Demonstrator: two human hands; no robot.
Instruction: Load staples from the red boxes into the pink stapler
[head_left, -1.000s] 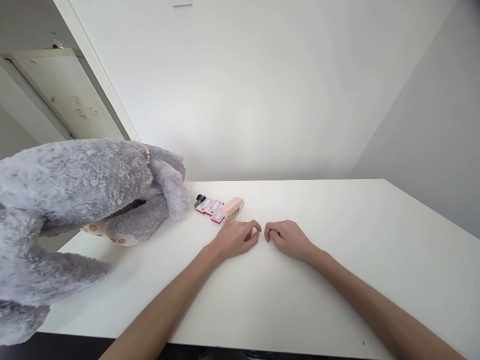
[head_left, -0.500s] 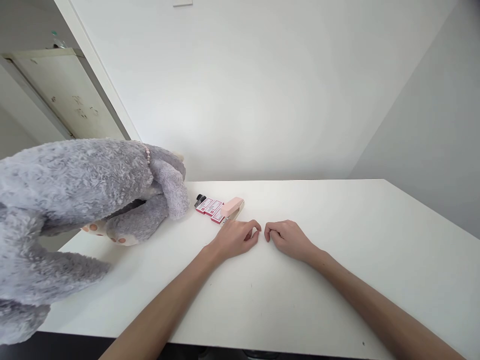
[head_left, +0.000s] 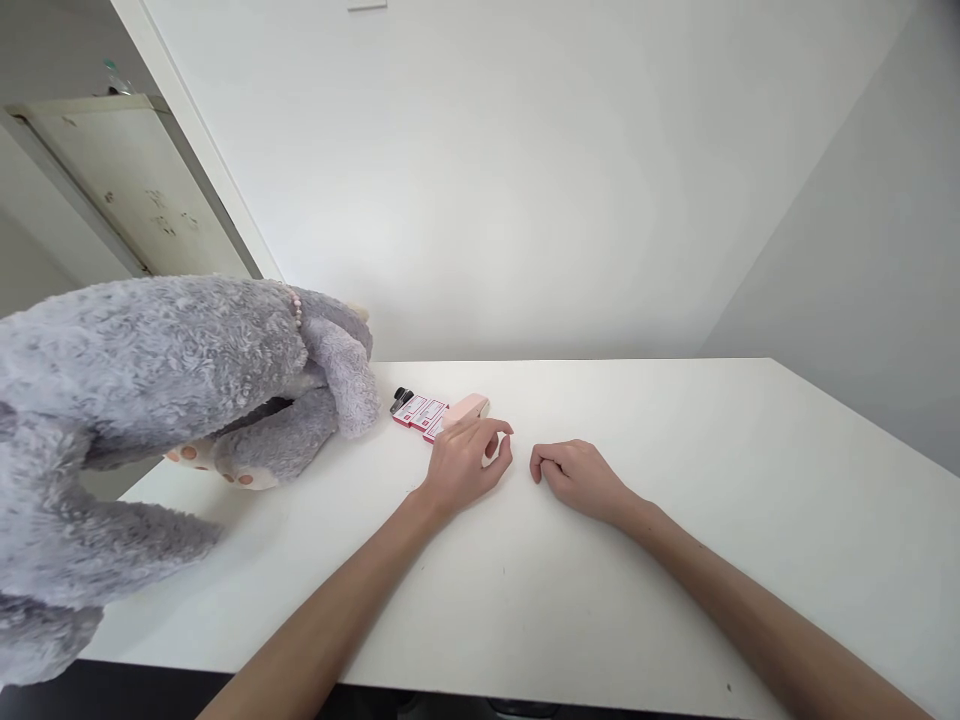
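Note:
My left hand [head_left: 469,465] is above the white table [head_left: 600,600], thumb and index finger apart in a loose curve with nothing between them. Just behind it lies a pink stapler [head_left: 466,408], whose near part is hidden by the hand; whether they touch I cannot tell. To the left of the stapler are several small red-and-white boxes [head_left: 429,414] in a row. A small black object [head_left: 402,397], its kind unclear, sits at the row's far left end. My right hand [head_left: 574,475] rests on the tabletop with its fingers curled in, nothing visible in them.
A large grey plush toy [head_left: 172,340] with a beaded string [head_left: 297,308] leans over the table's left side. Behind the table rises a white wall [head_left: 525,180]. A pale cabinet [head_left: 142,190] stands farther back at the left.
My left hand has lifted slightly and shifted toward the stapler, its thumb and index finger now wider apart. My right hand has stayed in place.

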